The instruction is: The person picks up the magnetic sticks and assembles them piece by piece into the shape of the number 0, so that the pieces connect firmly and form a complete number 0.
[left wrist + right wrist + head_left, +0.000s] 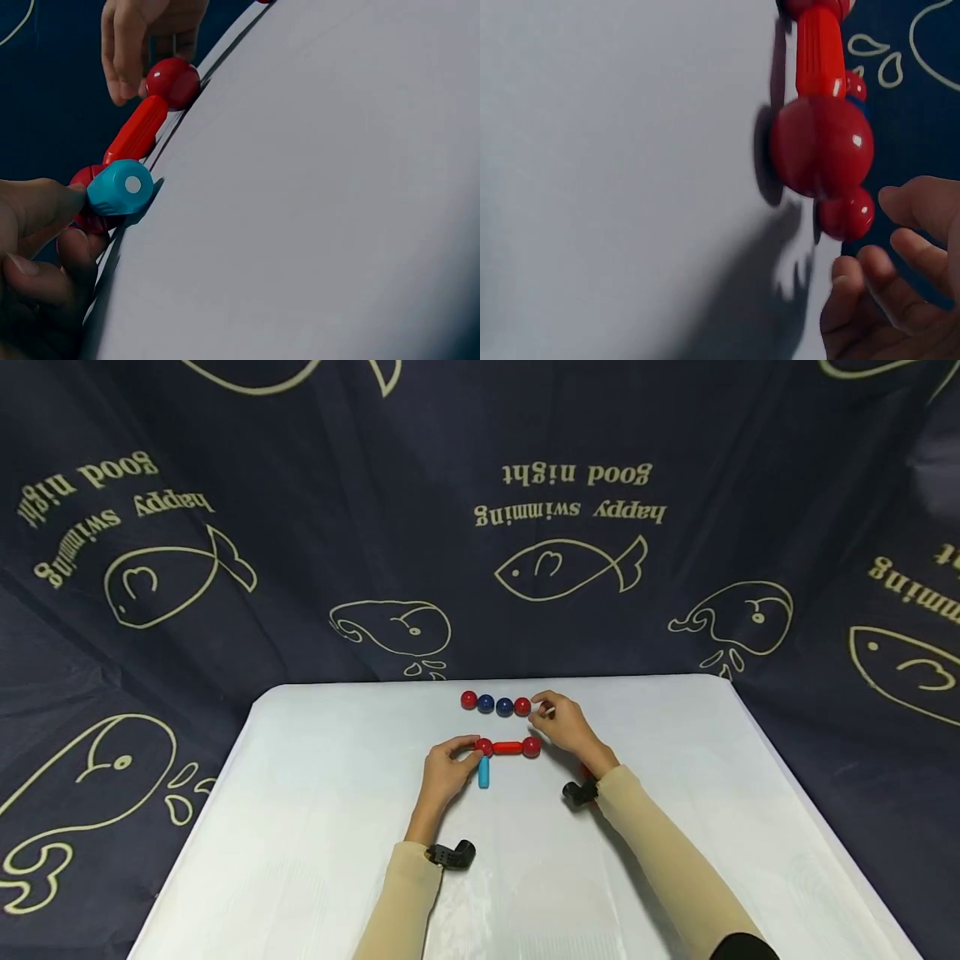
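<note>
A red rod point(507, 747) lies flat on the table, a glossy red ball point(483, 747) at its left end and another point(532, 747) at its right. A short blue rod point(484, 772) points toward the person from the left ball.

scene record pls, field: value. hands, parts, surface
surface: white table, dark fish-print cloth behind
assembly: red rod with a red ball at each end, left ball, right ball; blue rod lying below the left ball
spare row: four balls at the far edge, red, blue, blue, red
left hand: fingers curled at the left ball and blue rod
right hand: fingertips at the last red ball of the row; grip unclear
</note>
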Demonstrator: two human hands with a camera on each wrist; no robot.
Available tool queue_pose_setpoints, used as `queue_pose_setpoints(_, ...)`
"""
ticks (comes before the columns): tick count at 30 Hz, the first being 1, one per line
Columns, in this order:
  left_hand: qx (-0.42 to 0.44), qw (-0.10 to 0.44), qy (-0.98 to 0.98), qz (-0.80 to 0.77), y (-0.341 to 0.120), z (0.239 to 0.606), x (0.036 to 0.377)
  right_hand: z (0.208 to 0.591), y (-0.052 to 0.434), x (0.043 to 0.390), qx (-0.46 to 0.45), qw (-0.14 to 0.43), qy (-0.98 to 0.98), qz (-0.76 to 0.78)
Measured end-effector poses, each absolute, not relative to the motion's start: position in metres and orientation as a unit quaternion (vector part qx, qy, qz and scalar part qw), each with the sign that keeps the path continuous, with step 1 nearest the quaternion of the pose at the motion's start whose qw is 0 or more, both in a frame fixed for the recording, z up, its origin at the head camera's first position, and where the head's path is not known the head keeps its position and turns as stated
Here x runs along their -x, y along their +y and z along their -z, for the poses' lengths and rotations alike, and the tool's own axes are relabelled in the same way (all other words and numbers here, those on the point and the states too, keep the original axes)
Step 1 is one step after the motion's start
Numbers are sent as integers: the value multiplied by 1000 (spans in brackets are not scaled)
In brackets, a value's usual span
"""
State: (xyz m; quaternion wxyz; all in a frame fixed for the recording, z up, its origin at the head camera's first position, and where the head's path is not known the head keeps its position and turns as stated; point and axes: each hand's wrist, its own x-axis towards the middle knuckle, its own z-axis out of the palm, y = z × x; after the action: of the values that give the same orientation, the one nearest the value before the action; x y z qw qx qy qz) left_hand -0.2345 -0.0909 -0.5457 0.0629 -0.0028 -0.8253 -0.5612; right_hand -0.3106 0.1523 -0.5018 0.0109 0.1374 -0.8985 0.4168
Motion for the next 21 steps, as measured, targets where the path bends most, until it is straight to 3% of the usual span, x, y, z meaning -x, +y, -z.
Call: queue_pose_setpoints(21, -8, 62, -828, 558, -92, 545, 236, 509, 156, 349, -137, -84, -900, -405)
